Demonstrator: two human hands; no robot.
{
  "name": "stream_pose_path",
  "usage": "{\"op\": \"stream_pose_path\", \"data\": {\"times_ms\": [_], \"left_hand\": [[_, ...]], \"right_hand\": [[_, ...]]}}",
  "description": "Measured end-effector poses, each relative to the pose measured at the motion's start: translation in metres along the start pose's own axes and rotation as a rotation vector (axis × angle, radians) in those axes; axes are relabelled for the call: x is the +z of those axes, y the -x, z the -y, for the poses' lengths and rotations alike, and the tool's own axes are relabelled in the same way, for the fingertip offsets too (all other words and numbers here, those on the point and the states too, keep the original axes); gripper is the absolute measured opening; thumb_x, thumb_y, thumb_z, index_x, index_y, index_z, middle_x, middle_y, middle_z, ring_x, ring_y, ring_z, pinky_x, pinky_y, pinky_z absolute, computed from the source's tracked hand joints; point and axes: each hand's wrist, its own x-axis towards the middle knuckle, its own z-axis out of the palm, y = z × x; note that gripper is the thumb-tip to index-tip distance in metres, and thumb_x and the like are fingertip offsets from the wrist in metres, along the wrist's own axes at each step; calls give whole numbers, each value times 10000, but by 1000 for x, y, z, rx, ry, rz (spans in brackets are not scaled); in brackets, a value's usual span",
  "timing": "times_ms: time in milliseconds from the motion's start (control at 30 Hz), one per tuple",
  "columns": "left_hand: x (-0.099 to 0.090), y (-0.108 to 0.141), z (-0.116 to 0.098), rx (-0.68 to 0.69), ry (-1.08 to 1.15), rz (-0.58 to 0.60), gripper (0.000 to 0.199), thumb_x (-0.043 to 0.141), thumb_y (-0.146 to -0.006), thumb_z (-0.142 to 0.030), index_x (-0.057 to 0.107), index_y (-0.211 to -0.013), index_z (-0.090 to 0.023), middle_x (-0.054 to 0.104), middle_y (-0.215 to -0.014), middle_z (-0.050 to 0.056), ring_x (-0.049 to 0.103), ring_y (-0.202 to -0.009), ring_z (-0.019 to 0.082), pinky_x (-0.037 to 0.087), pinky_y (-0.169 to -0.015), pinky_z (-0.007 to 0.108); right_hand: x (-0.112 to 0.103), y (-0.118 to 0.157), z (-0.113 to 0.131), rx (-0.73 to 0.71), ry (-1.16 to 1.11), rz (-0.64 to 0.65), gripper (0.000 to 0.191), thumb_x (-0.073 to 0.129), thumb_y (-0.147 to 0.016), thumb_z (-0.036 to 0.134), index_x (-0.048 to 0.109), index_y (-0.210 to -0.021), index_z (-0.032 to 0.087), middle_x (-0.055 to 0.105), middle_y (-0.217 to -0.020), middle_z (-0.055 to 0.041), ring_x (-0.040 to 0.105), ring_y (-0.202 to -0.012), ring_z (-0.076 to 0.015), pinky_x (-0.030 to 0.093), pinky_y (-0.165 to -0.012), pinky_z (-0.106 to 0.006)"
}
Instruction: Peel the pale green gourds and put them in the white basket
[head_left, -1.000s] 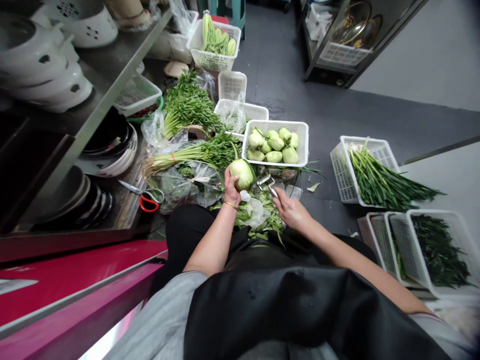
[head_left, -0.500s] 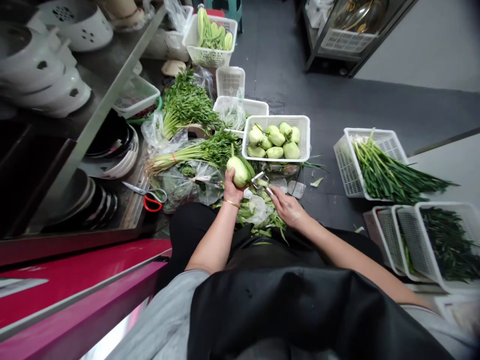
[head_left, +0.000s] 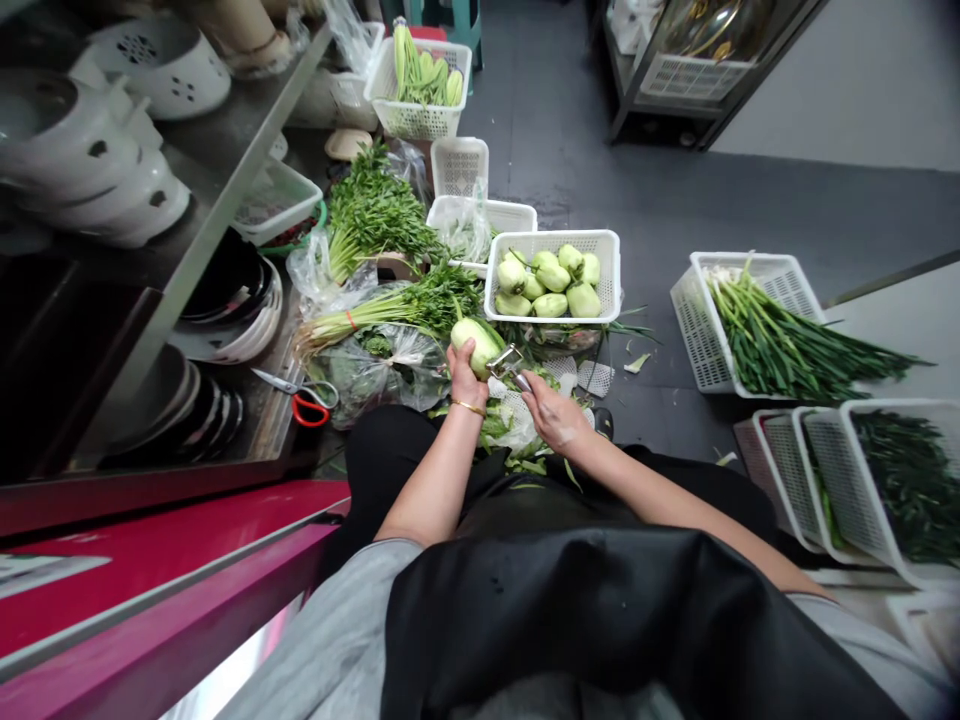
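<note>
My left hand (head_left: 467, 368) is wrapped round the lower end of a pale green gourd (head_left: 478, 343), which is tilted with its thin stem pointing up and away. My right hand (head_left: 553, 412) grips the handle of a metal peeler (head_left: 508, 366). The peeler's head lies against the gourd's right side, near its lower end. Below both hands is a heap of green peelings (head_left: 499, 430), partly on white netting. Just beyond the gourd stands a white basket (head_left: 616, 280) holding several pale green gourds (head_left: 551, 277).
Leafy bundles (head_left: 382, 215) and a bagged vegetable (head_left: 397, 370) lie to the left. Scissors with red and white handles (head_left: 307, 400) rest by the shelf with stacked bowls (head_left: 187, 400). On the right are a basket of green onions (head_left: 780, 330) and several nested baskets (head_left: 847, 480).
The peeler has moved slightly left and down along the gourd. A darker green strip on the gourd's right side shows less now. The view has shifted a little.
</note>
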Motion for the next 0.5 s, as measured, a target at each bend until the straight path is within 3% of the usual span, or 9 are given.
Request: {"op": "stream_pose_path", "data": {"times_ms": [100, 267, 367, 500], "left_hand": [[4, 4, -3, 24, 6, -58, 575, 694, -631, -428, 536, -1140, -214, 657, -943, 18, 647, -790, 167, 503, -736, 308], [1, 3, -14, -3, 21, -22, 654, 696, -632, -453, 511, -1221, -237, 661, -1033, 41, 652, -866, 184, 508, -773, 325], [1, 7, -19, -109, 77, 112, 641, 695, -626, -449, 538, -1204, -220, 662, -1051, 63, 647, -899, 214, 506, -797, 357], [5, 18, -20, -171, 61, 281, 652, 703, -609, -459, 555, -1189, -202, 657, -1056, 85, 636, -948, 262, 505, -806, 393]], "right_hand": [[8, -10, 3, 36, 52, 57, 502, 266, -971, 392, 355, -1412, 170, 673, -1068, -157, 661, -893, -286, 494, -717, -370], [26, 28, -38, 68, 22, 142, 450, 282, -948, 357, 522, -1261, 139, 694, -790, -142, 668, -671, -289, 506, -596, -377], [0, 28, -44, 32, -37, 53, 494, 231, -958, 374, 473, -1306, 119, 692, -940, -156, 678, -775, -269, 527, -717, -377], [-62, -24, -14, -80, -101, -150, 503, 234, -965, 352, 402, -1378, 118, 551, -1316, -144, 577, -1139, -237, 435, -995, -370]]}}
